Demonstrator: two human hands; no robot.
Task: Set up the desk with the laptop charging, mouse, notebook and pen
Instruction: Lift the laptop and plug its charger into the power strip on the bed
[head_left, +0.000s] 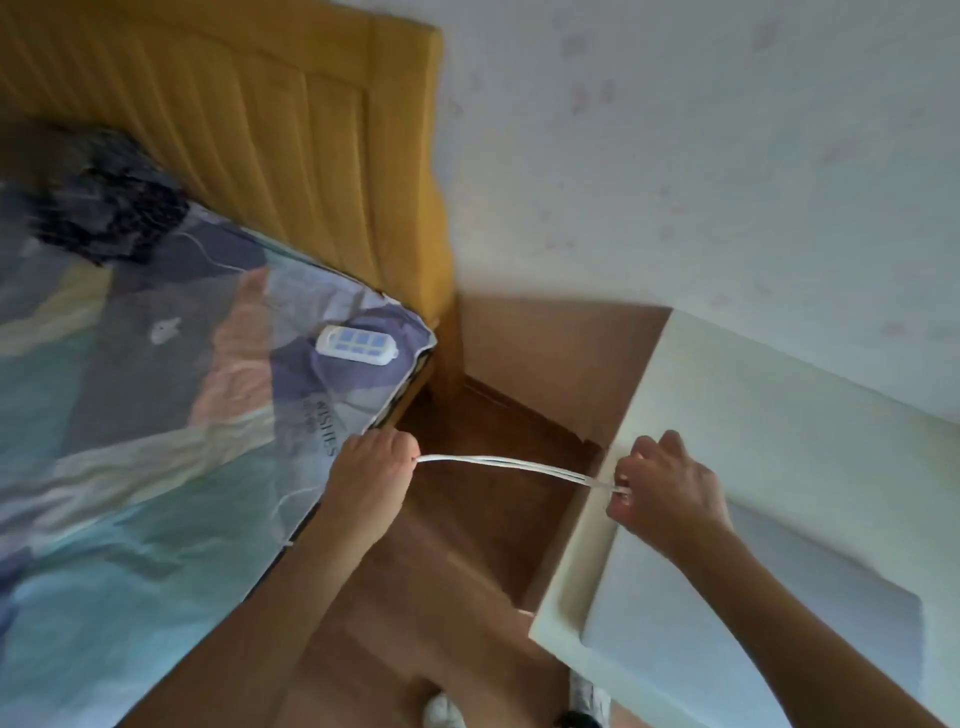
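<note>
We hold a thin white doubled cable (498, 464) taut between both hands: left hand (374, 470) fisted round one end beside the bed, right hand (670, 493) pinching the other over the cream tabletop (727, 415), likely straightening it for charging. The patterned bedsheet (130, 415) reads "WISHES".

Bed (130, 415) at 9 o'clock, power strip (357, 344) on its corner. Headboard (260, 130) at 11. Counter (779, 441) at 3. Cable (498, 464) spans floor (467, 545) gap between left hand (371, 478) and right hand (670, 493).
</note>
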